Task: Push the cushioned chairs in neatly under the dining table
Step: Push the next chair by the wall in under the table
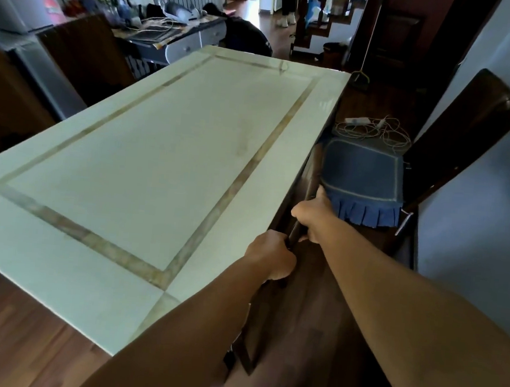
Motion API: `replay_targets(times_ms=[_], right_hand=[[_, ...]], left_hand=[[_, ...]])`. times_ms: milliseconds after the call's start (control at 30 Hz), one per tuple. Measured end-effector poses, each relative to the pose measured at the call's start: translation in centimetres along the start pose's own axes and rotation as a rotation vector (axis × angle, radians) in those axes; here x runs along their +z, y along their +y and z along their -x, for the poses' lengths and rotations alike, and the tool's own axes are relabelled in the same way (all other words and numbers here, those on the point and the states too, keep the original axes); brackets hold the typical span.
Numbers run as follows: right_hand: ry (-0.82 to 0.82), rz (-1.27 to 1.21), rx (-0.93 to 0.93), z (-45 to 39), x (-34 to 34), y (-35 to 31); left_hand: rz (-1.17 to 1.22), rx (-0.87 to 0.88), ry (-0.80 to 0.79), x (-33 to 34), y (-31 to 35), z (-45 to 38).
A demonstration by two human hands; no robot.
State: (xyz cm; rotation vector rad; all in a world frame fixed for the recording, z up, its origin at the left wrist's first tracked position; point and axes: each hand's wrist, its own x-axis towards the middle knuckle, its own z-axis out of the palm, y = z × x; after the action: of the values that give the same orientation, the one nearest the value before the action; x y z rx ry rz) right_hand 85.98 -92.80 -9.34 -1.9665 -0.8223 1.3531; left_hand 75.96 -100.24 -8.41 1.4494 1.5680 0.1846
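Observation:
The dining table [146, 153] has a pale glossy top with a brown inlaid border. Close against its right edge stands a dark wooden chair [249, 347], seat hidden beneath the tabletop. My left hand [269, 256] and my right hand [313, 217] both grip its top rail, the right one farther along. Beyond them a second chair, with a blue fringed cushion [363, 175], stands out from the table; its dark backrest [462, 134] is near the right wall. Two more dark chair backs [84, 55] rise at the table's left side.
A white power strip with tangled cables [373, 126] lies on the wood floor past the blue-cushioned chair. A cluttered grey sideboard [181, 38] stands beyond the table. A broom [361, 76], stairs and a standing person [287, 1] are at the back.

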Motion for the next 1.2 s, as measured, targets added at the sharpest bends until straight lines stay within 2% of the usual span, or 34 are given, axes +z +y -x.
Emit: replay_targets(times_ms=[133,433,600,833,1200], right_hand=[[-0.021,-0.029,-0.018,-0.1,-0.9,0.3],[0.054,0.038,-0.096,-0.6,-6.5,3.2],[0.099,0.047,-0.127,-1.2,-12.7,5.2],[0.18,0.06,-0.13,-1.0,-22.2,8.5],[0.299,-0.098,-0.067,0.5,-34.9,14.0]], left_hand=[[0.016,-0.005,-0.025,0.5,0.4,0.1],[-0.056,0.064,-0.022,5.6,3.2,0.6],[-0.1,0.134,0.006,10.9,6.7,0.5],[-0.081,0.188,-0.062,18.8,12.1,1.1],[-0.167,0.291,-0.148,29.8,18.5,2.9]])
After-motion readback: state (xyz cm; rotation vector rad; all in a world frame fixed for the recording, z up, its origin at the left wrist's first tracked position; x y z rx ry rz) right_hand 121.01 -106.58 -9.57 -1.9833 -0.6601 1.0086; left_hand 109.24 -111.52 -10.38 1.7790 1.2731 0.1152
